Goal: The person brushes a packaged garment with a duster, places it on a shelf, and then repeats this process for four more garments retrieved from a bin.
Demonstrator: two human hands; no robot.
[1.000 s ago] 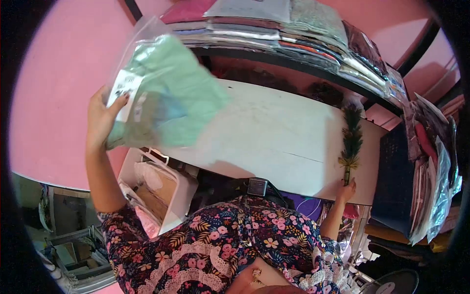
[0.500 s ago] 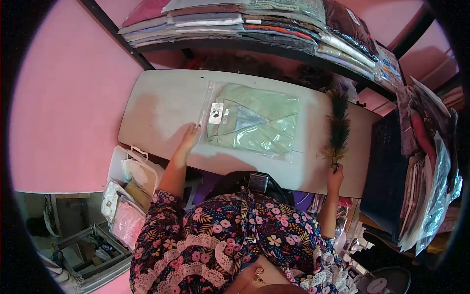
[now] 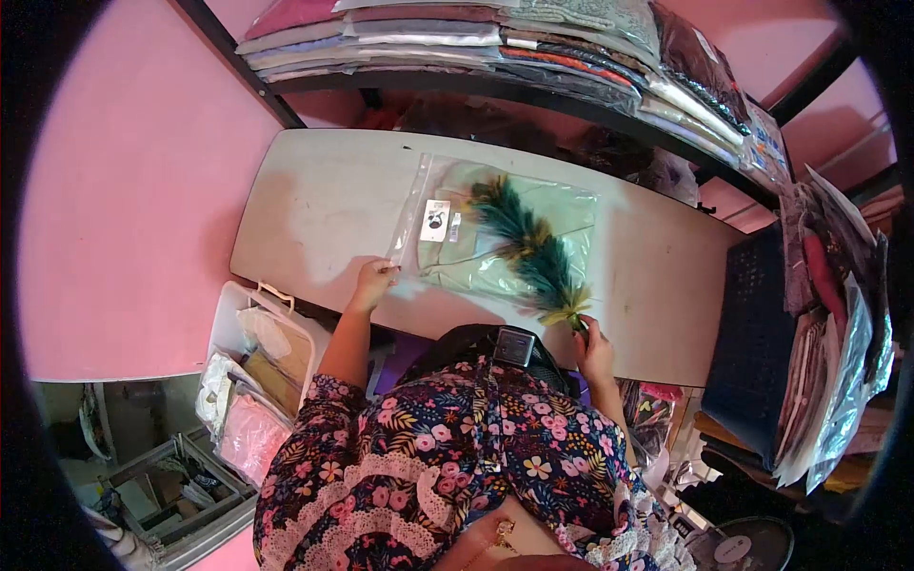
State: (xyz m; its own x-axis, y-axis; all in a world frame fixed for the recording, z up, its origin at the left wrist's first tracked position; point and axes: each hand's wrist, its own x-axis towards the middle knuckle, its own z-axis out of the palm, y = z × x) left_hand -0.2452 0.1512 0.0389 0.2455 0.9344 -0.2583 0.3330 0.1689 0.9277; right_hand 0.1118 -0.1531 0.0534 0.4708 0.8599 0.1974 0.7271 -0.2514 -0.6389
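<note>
A clear plastic bag with a folded pale green garment (image 3: 562, 214) lies flat on the white table (image 3: 324, 200). My left hand (image 3: 374, 278) pinches the bag's near left corner against the table. My right hand (image 3: 592, 335) grips the handle of a teal feather duster (image 3: 524, 243). The duster's feathers lie diagonally across the top of the bag, pointing up and left. A white label (image 3: 436, 220) shows inside the bag near its left end.
A dark shelf (image 3: 533, 90) above the table carries stacks of bagged clothes. More bagged garments (image 3: 838, 314) hang or lean at the right, beside a dark crate (image 3: 752, 333). A white bin with bags (image 3: 262, 352) stands below the table's left edge.
The bag went from held up in my left hand to lying flat on the table. My right hand swung the feather duster from the table's right side onto the bag.
</note>
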